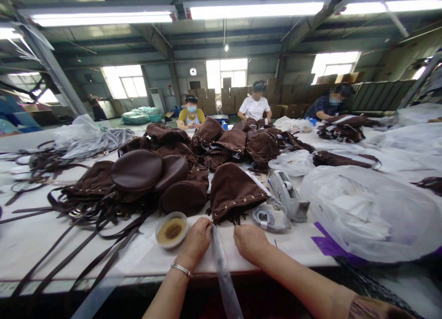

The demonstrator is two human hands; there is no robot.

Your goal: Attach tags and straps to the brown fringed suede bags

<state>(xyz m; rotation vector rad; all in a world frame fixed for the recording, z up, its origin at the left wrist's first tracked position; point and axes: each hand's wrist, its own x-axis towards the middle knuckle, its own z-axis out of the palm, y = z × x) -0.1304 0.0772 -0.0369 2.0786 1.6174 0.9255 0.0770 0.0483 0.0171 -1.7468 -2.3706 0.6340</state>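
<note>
My left hand (pixel 199 239), with a silver bracelet at the wrist, is closed in a pinch at the upper end of a long strip of translucent plastic sleeve (pixel 223 273), which hangs down over the table's front edge. My right hand (pixel 251 243) is closed a little to the right; whatever its fingers hold is hidden. Just beyond both hands lies a dark brown suede-like bag (pixel 235 192) with gold eyelets and fringe along its lower edge. A round dish (pixel 171 230) with a yellowish pad and a dark centre stands left of my left hand.
Brown bags (pixel 136 171) with long straps (pixel 113 252) are heaped on the left and middle. A grey tape dispenser (pixel 288 199) and a coiled grey cord (pixel 269 218) lie right. A large plastic bag (pixel 366 213) covers the right side. Several people (pixel 255 106) work across the table.
</note>
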